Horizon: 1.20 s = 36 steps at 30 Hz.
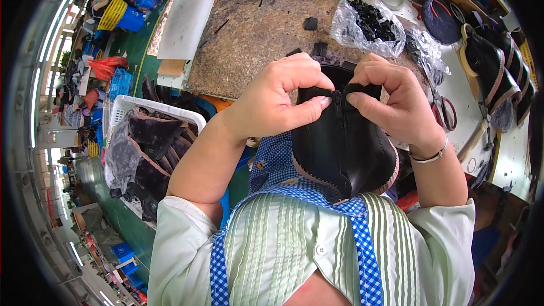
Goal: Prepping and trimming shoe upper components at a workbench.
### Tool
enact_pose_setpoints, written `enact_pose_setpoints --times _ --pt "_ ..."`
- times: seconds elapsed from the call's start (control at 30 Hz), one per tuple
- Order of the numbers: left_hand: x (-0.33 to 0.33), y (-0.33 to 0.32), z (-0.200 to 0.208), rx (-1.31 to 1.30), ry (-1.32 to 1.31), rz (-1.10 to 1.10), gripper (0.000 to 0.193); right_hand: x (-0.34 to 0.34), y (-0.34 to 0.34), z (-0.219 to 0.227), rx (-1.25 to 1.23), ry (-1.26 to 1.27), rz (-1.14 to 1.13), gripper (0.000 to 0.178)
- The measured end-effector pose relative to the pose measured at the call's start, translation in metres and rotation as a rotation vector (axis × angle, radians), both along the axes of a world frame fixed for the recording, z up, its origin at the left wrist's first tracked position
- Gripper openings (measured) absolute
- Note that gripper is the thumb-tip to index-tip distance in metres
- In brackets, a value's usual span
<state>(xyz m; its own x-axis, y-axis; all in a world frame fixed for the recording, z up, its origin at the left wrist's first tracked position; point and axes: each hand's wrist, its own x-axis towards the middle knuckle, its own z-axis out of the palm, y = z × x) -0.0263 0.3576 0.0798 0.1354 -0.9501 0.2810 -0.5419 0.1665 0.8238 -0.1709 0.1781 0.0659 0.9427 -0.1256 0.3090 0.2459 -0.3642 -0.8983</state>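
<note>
A black leather boot upper (317,150) with a jagged, pinkish lower edge is held up in front of my apron, close to the table's near edge. Down its middle runs a black zipper (339,105), its pull hanging near the top. My left hand (283,93) pinches the top edge just left of the zipper between thumb and fingers. On the other side, my right hand (391,99) grips the matching edge the same way, a bracelet on its wrist. Both thumbs press close to the zipper's top end.
A worn brown board (243,34) covers the table, with a white sheet (190,20) at its left. Beyond my right hand lie a plastic bag of black pieces (371,22), scissors (445,110) and more boot uppers (493,62). A white basket (164,109) of dark uppers stands lower left.
</note>
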Motion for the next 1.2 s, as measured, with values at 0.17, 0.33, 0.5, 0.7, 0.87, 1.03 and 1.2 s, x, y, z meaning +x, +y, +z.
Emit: enact_pose_setpoints --times 0.17,0.33,0.5,0.7,0.87,1.03,1.2 --pt "-0.001 -0.001 0.004 0.004 -0.042 0.001 0.016 -0.001 0.001 -0.003 0.042 0.016 -0.021 0.014" --pt "-0.004 -0.001 0.008 0.028 -0.076 0.012 0.013 0.0 0.001 -0.001 0.072 0.046 0.022 0.013" --pt "-0.004 0.0 0.013 0.044 -0.095 0.004 0.018 -0.004 -0.003 0.001 0.084 0.024 0.042 0.01" --pt "-0.004 0.011 0.004 0.068 0.152 0.068 0.062 -0.006 -0.007 0.014 0.259 0.147 0.081 0.02" --pt "-0.014 0.02 -0.027 0.088 0.467 0.298 0.104 -0.006 -0.015 0.0 0.352 0.095 0.083 0.024" --pt "-0.028 0.017 -0.045 0.081 0.594 0.129 0.093 -0.003 -0.017 -0.018 0.451 -0.087 0.119 0.034" --pt "-0.028 0.018 -0.029 0.091 0.583 0.321 0.084 -0.008 -0.012 -0.034 0.681 0.074 0.063 0.072"
